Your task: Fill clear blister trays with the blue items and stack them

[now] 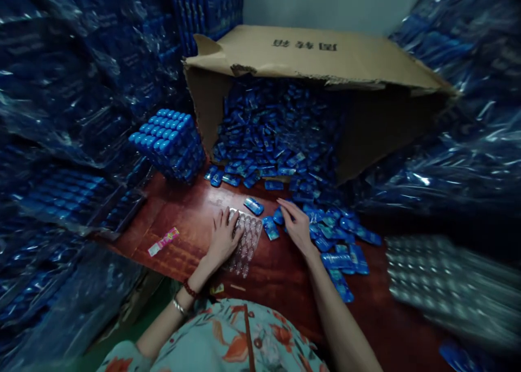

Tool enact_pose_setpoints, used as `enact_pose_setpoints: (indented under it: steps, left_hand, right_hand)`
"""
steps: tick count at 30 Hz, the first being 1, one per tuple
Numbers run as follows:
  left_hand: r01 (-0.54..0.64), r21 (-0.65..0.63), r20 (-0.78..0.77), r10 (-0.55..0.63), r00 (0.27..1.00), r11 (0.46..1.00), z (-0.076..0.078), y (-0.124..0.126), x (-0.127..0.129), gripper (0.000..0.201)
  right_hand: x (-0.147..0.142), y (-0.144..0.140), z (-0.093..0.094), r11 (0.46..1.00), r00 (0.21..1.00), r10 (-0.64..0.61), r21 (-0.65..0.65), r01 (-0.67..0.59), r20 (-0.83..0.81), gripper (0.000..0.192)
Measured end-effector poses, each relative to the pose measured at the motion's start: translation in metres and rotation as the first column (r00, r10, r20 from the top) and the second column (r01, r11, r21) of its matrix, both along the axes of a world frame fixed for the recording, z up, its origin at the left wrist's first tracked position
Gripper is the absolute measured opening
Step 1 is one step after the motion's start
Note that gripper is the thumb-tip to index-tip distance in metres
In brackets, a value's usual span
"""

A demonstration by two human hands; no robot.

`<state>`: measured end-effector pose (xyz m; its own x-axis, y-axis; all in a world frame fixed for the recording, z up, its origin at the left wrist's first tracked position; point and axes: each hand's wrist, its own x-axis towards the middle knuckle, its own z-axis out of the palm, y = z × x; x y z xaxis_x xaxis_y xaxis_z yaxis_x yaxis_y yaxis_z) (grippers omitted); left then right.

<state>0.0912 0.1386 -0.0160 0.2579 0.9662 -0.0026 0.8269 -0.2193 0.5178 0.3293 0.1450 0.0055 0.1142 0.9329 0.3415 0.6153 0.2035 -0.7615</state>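
My left hand (225,235) lies with fingers stretched out over the left edge of a clear plastic tray (249,240), which has rows of moulded cups. The tray rests on the red-brown table and holds nothing that I can make out. To the right of the tray, my right hand (297,224) has its thumb and fingers closed on a small blue pack (278,215), partly hidden by the fingers. Two loose blue packs lie beside the tray, one at its top edge (253,206) and one at its right (270,228).
A cardboard box (309,49) on its side spills blue packs (268,138) onto the table (179,203). More packs (342,258) lie right of my hand. Filled blue trays (160,130) are stacked left, clear trays (443,285) right. A pink wrapper (163,241) lies left. Plastic-wrapped stacks stand around.
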Motion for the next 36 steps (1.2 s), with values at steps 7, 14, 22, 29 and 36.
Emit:
enact_pose_setpoints:
  steps: [7, 14, 22, 29, 36]
  left_hand:
    - [-0.035, -0.001, 0.264, 0.034, 0.964, 0.999, 0.0, -0.007, -0.011, 0.039]
    - [0.015, -0.019, 0.254, -0.01, 0.967, 1.0, 0.003, 0.001, -0.003, 0.042]
    - [0.279, 0.088, 0.108, -0.288, 0.952, 0.956, 0.018, 0.073, 0.03, 0.048]
    - [0.323, 0.068, -0.003, -0.323, 0.946, 0.944, 0.011, 0.085, 0.026, 0.035]
    - [0.184, 0.063, 0.235, -0.193, 0.953, 0.981, -0.013, 0.058, -0.018, 0.033]
  right_hand:
    - [0.014, -0.092, -0.003, 0.947, 0.951, -0.308, -0.096, 0.307, 0.005, 0.028]
    - [-0.01, -0.067, -0.001, 0.978, 0.969, -0.172, -0.09, 0.191, 0.178, 0.033]
    - [-0.024, -0.041, 0.011, 0.941, 0.85, 0.064, -0.316, 0.123, 0.523, 0.03]
    - [-0.013, -0.061, 0.018, 0.939, 0.86, -0.03, -0.281, 0.2, 0.509, 0.028]
    - [-0.052, -0.099, 0.013, 0.824, 0.834, 0.282, -0.565, 0.042, 0.474, 0.023]
